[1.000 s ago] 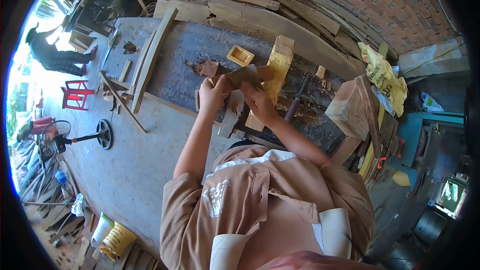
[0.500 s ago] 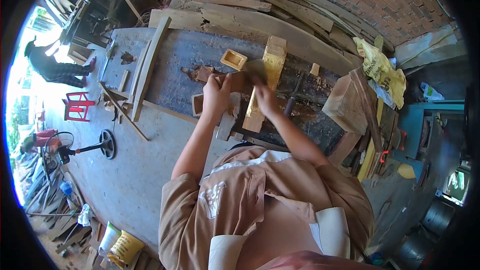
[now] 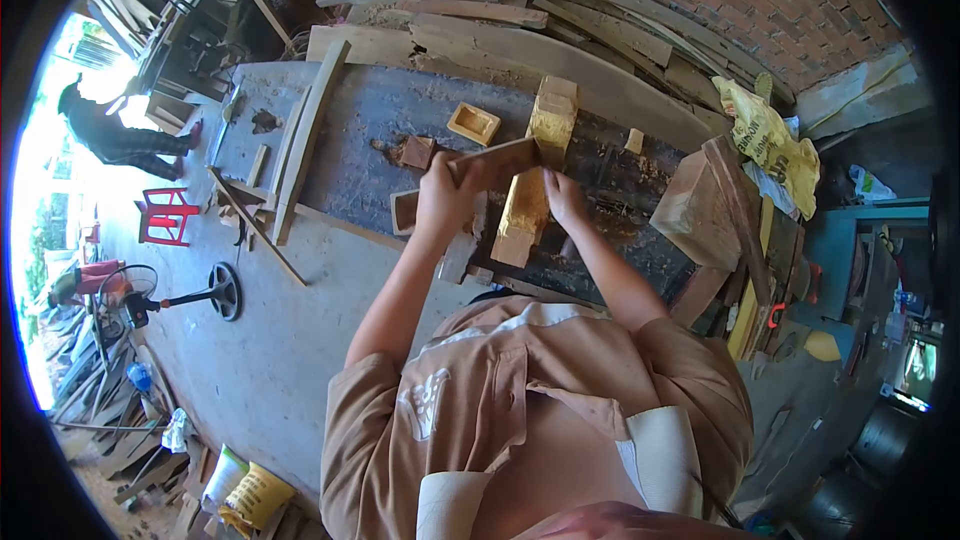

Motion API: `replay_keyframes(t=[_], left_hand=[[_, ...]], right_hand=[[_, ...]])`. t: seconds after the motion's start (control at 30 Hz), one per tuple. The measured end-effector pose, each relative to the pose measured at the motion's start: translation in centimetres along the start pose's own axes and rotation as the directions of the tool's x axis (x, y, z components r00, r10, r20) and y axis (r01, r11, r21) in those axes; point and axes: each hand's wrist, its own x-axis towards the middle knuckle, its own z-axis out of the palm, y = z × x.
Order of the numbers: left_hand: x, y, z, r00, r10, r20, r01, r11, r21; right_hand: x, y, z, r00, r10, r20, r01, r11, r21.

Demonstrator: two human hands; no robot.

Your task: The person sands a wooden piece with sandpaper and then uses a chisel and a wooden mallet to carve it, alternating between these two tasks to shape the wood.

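Note:
My left hand (image 3: 445,192) is closed around a brown wooden piece (image 3: 500,160), held tilted above the workbench (image 3: 350,130). My right hand (image 3: 566,198) is beside a long yellowish wood block (image 3: 525,202), near the right end of the brown piece; what its fingers hold, if anything, is too small to make out. A small hollow wooden box (image 3: 473,125) lies behind the brown piece. To the left of it sits a small reddish block (image 3: 417,151), and another hollow piece (image 3: 403,212) is by my left wrist.
Long boards (image 3: 312,140) lie on the bench's left part. A large wood block (image 3: 695,208) and a yellow sack (image 3: 765,145) are at right. Farther left are a person (image 3: 115,135), a red stool (image 3: 168,216) and a fan (image 3: 225,290).
The brown piece is now raised and angled differently, its right end over the yellowish block. My right hand has moved slightly right, and the dark blurred thing near it no longer shows.

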Motion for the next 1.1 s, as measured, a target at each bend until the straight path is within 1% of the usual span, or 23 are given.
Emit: replay_keyframes(t=[0.07,0.1,0.17,0.2,0.23,0.27,0.3,0.37,0.4,0.47,0.5,0.57,0.6,0.67,0.7,0.77,0.8,0.83,0.9,0.93,1.0,1.07,1.1], left_hand=[[-0.6,0.4,0.2,0.994,0.095,0.058,-0.101,0.988,0.113],[-1.0,0.8,0.1,0.994,0.091,0.065,-0.098,0.989,0.109],[-1.2,2.1,-0.5,0.974,0.095,0.205,-0.124,0.983,0.134],[-1.3,2.4,-0.6,0.973,0.099,0.207,-0.128,0.983,0.131],[-1.3,2.6,-0.7,0.952,0.138,0.274,-0.173,0.979,0.107],[-1.4,2.7,-0.9,0.924,0.177,0.339,-0.216,0.973,0.082],[-1.5,2.6,-0.8,0.924,0.180,0.338,-0.219,0.972,0.081],[-1.5,2.4,-0.3,0.884,0.244,0.399,-0.306,0.947,0.100],[-1.5,2.3,0.0,0.881,0.248,0.402,-0.311,0.946,0.097],[-1.6,2.2,0.6,0.897,0.331,0.295,-0.379,0.917,0.126],[-1.5,2.1,0.8,0.895,0.334,0.296,-0.383,0.915,0.127],[-1.5,1.7,1.0,0.881,0.441,0.170,-0.463,0.877,0.130],[-1.5,1.6,1.0,0.881,0.439,0.174,-0.463,0.876,0.132],[-1.6,1.4,1.0,0.922,0.387,0.031,-0.387,0.913,0.127],[-1.5,1.1,0.9,0.921,0.388,0.034,-0.389,0.912,0.126],[-1.3,-0.1,0.9,0.958,0.287,0.012,-0.284,0.954,-0.096],[-1.3,-0.3,1.1,0.972,0.235,0.011,-0.229,0.956,-0.182],[-1.3,-0.5,1.1,0.972,0.233,0.013,-0.227,0.957,-0.180],[-1.4,-0.2,0.6,0.936,0.346,-0.066,-0.342,0.938,0.055],[-1.3,0.0,0.3,0.937,0.344,-0.065,-0.341,0.938,0.059],[-1.1,0.0,-0.5,0.996,0.063,0.060,-0.063,0.998,0.000],[-0.8,-0.4,-0.8,0.994,0.046,0.103,-0.042,0.998,-0.040],[-0.7,-0.6,-0.9,0.990,0.029,0.141,-0.017,0.996,-0.085]], right_hand=[[0.5,-0.7,-1.4,1.000,0.007,0.001,-0.007,1.000,0.000],[0.7,-1.7,-2.6,1.000,-0.005,-0.010,0.005,1.000,0.022],[1.2,-2.4,-3.9,0.999,-0.014,-0.031,0.016,0.999,0.042],[1.4,-2.8,-4.3,0.993,-0.070,-0.096,0.078,0.993,0.087],[1.5,-3.3,-4.6,0.979,-0.122,-0.161,0.143,0.981,0.129],[1.6,-3.7,-5.2,0.994,-0.053,-0.096,0.067,0.986,0.150],[1.6,-3.9,-5.4,0.994,-0.055,-0.098,0.070,0.986,0.151],[1.8,-4.1,-5.8,0.989,-0.143,-0.020,0.145,0.979,0.140],[1.9,-3.7,-5.8,0.989,-0.143,-0.025,0.145,0.980,0.139],[2.1,-2.7,-5.3,0.982,-0.176,0.071,0.173,0.984,0.047],[2.0,-2.7,-5.3,0.982,-0.176,0.067,0.173,0.984,0.048],[1.5,-2.5,-4.9,0.985,-0.158,0.073,0.153,0.986,0.065],[1.4,-2.5,-4.7,0.985,-0.155,0.073,0.151,0.986,0.067],[1.1,-2.6,-4.3,0.993,-0.111,0.032,0.109,0.993,0.045],[0.9,-2.6,-4.3,0.994,-0.108,0.029,0.107,0.993,0.046],[0.3,-2.7,-4.2,0.992,-0.109,0.064,0.109,0.994,0.005],[-0.1,-2.5,-3.9,0.986,-0.155,0.059,0.152,0.987,0.054],[-0.5,-2.2,-3.5,0.987,-0.152,0.060,0.149,0.987,0.057],[-0.9,-1.9,-2.8,0.989,-0.107,0.099,0.101,0.993,0.066],[-0.8,-1.7,-2.6,0.986,-0.067,0.153,0.063,0.997,0.033],[-0.7,-1.4,-2.1,0.979,-0.033,0.200,0.021,0.998,0.062],[-0.6,-0.8,-1.2,0.970,0.001,0.244,-0.024,0.996,0.091],[-0.5,-0.6,-0.5,0.967,-0.141,0.213,0.113,0.984,0.138]])
